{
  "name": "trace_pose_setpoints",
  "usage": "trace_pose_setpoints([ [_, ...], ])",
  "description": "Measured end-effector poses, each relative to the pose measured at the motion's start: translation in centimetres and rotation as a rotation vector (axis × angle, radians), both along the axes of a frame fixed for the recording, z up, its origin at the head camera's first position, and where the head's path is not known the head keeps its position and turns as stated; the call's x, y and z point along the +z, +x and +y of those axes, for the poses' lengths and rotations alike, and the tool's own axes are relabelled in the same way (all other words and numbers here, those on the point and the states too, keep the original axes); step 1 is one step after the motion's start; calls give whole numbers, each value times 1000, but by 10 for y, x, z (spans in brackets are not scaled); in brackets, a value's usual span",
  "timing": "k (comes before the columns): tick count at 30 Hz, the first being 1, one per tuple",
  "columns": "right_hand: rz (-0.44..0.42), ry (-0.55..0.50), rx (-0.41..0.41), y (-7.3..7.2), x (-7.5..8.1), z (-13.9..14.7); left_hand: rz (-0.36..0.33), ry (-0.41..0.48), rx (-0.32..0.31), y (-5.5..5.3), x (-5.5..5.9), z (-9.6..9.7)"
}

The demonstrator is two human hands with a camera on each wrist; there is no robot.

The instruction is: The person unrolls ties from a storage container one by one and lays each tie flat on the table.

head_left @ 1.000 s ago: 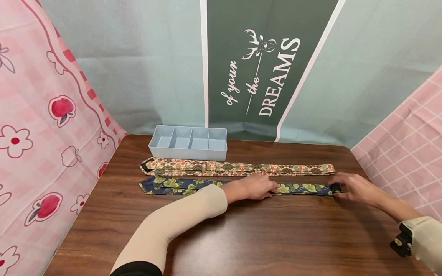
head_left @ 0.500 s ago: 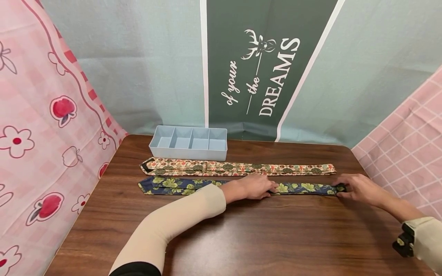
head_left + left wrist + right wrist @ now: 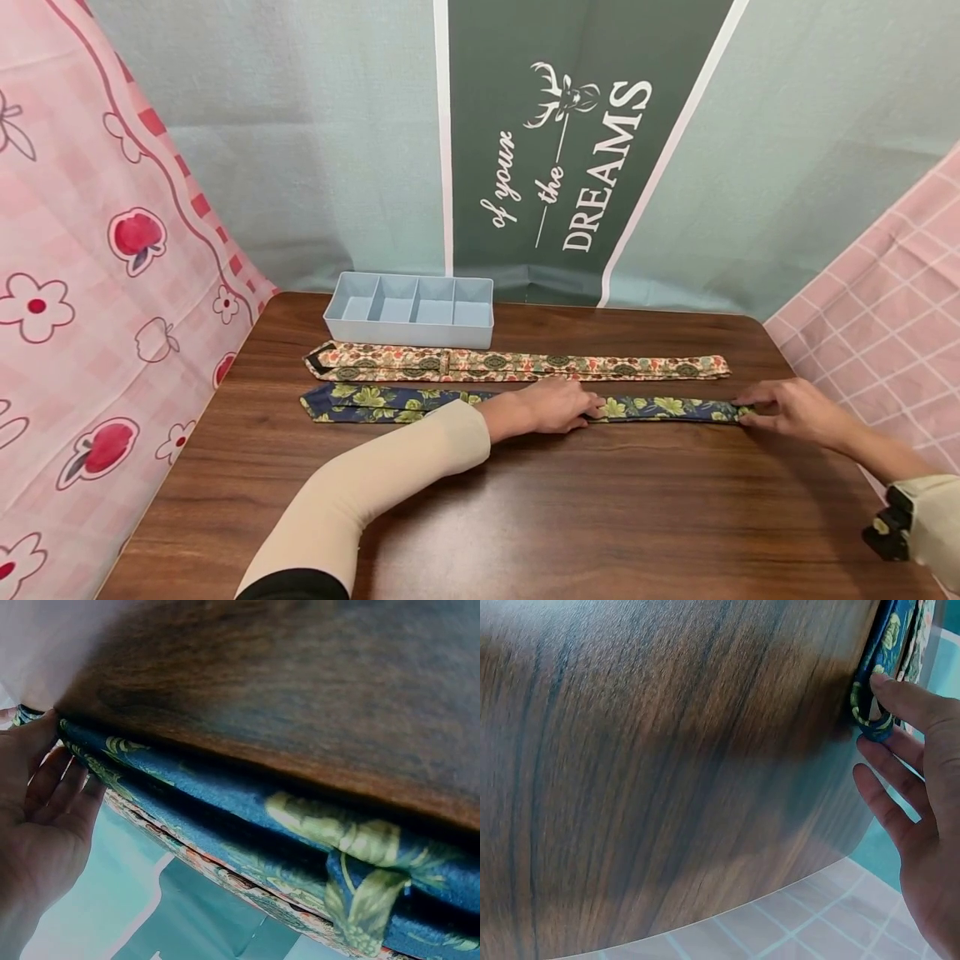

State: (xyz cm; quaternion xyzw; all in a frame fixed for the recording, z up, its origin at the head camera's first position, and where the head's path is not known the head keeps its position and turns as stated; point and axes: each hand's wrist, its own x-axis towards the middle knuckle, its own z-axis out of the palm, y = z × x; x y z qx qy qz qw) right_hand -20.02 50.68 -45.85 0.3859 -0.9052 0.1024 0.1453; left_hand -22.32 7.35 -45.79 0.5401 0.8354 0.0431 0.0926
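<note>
A navy necktie point(image 3: 667, 408) with yellow-green flowers lies lengthwise across the table, folded double. My left hand point(image 3: 551, 406) grips it near its middle; in the left wrist view, the thumb and fingers of the left hand point(image 3: 41, 825) sit at opposite edges of the tie point(image 3: 217, 796). At the narrow right end, my right hand point(image 3: 798, 414) pinches the fold. The right wrist view shows the thumb of that hand point(image 3: 922, 772) on the looped tie end point(image 3: 874, 724), its other fingers loosely spread. Just behind lies a cream, red and green patterned necktie point(image 3: 495, 364), untouched.
A pale blue divided tray point(image 3: 408, 335) stands at the back left of the brown wooden table point(image 3: 600, 517). Grey-green cloth point(image 3: 360, 150) hangs behind the table, with pink curtains point(image 3: 82, 350) at the sides.
My right hand has shifted slightly right along the navy tie's end, and the dark piece under its fingers no longer shows. The left hand stays in place.
</note>
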Motion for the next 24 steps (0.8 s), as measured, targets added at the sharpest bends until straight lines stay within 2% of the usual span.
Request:
trace_pose_setpoints([
  [8, -99, 17, -139, 6, 2, 4, 23, -2, -10, 0, -1, 0],
  [11, -98, 19, -158, 7, 1, 4, 28, -4, -14, 0, -1, 0],
  [20, -37, -26, -47, 5, -5, 9, 40, 6, -19, 0, -1, 0],
  [24, -22, -23, -33, 5, -6, 10, 34, -5, -16, 0, 0, -1],
])
